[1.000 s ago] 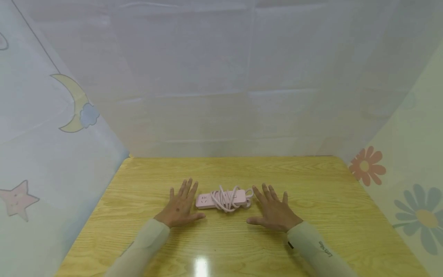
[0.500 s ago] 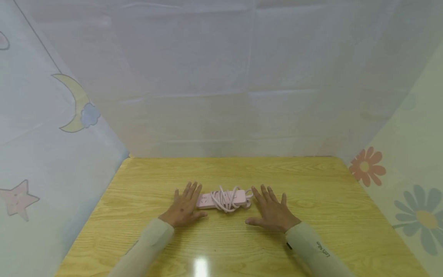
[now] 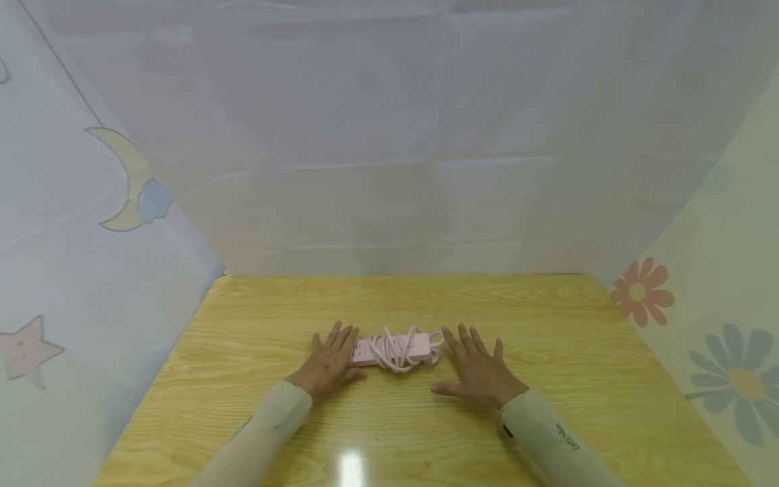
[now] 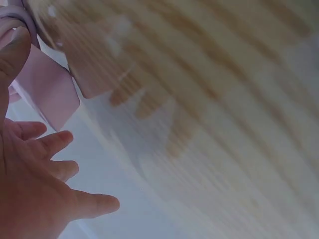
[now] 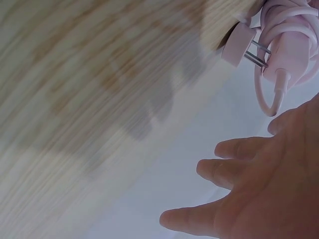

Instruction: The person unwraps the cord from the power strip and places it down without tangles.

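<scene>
A pink power strip (image 3: 420,346) lies on the wooden table, its pale pink cord (image 3: 395,352) wound several times round its middle. At its left end, my left hand (image 3: 327,365) is spread, the index finger and thumb overlapping that end in the head view. The left wrist view shows the strip's bare end (image 4: 50,87) close above those fingers. My right hand (image 3: 483,372) is spread beside the other end, its index fingertip right by the cord loop. In the right wrist view, the plug (image 5: 238,45) with its metal prongs sits against the wrapped cord.
The wooden table (image 3: 389,297) reaches back to a pale sheet wall (image 3: 389,203). Printed side walls stand at both sides, with a moon (image 3: 126,179) and star on the left and flowers (image 3: 745,383) on the right. A light reflection shows near the front.
My left hand has shifted right, closing on the strip's left end so its fingers overlap it. My right hand has moved only slightly. The strip stays in nearly the same place.
</scene>
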Motion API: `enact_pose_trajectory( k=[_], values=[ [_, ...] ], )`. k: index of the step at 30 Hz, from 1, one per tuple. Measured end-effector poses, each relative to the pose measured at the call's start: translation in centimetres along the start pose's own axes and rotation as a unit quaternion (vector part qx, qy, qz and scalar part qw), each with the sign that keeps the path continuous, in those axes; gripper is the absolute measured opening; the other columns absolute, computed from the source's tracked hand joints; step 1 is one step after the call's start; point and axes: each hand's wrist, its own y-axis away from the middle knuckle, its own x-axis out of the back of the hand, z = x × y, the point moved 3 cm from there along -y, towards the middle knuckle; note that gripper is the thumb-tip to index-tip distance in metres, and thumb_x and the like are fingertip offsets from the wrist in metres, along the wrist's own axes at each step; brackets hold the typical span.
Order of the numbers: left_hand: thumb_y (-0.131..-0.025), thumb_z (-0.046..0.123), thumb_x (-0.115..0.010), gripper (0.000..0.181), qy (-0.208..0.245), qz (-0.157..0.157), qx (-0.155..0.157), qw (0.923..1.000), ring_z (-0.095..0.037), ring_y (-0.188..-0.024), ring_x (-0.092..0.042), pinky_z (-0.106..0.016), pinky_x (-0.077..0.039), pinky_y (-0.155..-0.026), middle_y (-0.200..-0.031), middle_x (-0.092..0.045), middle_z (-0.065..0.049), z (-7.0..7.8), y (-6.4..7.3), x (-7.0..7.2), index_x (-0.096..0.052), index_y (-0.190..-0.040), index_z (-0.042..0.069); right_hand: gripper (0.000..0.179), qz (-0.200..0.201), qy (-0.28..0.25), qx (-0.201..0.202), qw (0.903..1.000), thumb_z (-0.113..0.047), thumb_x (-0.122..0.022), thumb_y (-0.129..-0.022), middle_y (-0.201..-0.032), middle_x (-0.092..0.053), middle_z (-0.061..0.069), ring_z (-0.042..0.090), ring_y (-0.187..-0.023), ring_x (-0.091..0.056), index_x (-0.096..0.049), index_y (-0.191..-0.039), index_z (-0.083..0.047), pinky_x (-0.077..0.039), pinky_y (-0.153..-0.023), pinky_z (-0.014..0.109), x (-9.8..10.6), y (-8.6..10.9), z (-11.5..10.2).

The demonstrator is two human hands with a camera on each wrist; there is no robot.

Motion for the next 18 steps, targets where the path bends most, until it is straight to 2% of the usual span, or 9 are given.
enact_pose_trajectory(
  k=[11,18],
  values=[
    [-0.098,0.045,-0.061,0.076,-0.002,-0.002,-0.004,1.0,-0.043,-0.147,-0.019,-0.074,-0.015,-0.108,-0.152,-0.038,-0.021,0.28,-0.46,-0.02,-0.032,-0.151,-0.002,0.108,-0.003,-0.001,-0.006,1.0,-0.072,-0.06,-0.085,-0.159,-0.018,0.031,0.051,-0.145,-0.015,-0.016,-0.16,-0.008,-0.006,-0.099,0.084,0.28,0.2,0.08],
    [-0.1,0.039,-0.059,0.063,0.0,-0.008,-0.002,1.0,-0.04,-0.14,-0.036,-0.076,-0.019,-0.106,-0.142,-0.048,-0.02,0.58,-0.59,-0.16,-0.039,-0.145,0.0,0.107,-0.007,0.0,-0.021,0.9998,-0.071,-0.061,-0.085,-0.16,-0.017,0.029,0.049,-0.147,-0.014,-0.015,-0.16,-0.01,-0.005,-0.099,0.084,0.09,0.28,0.41]
  ],
)
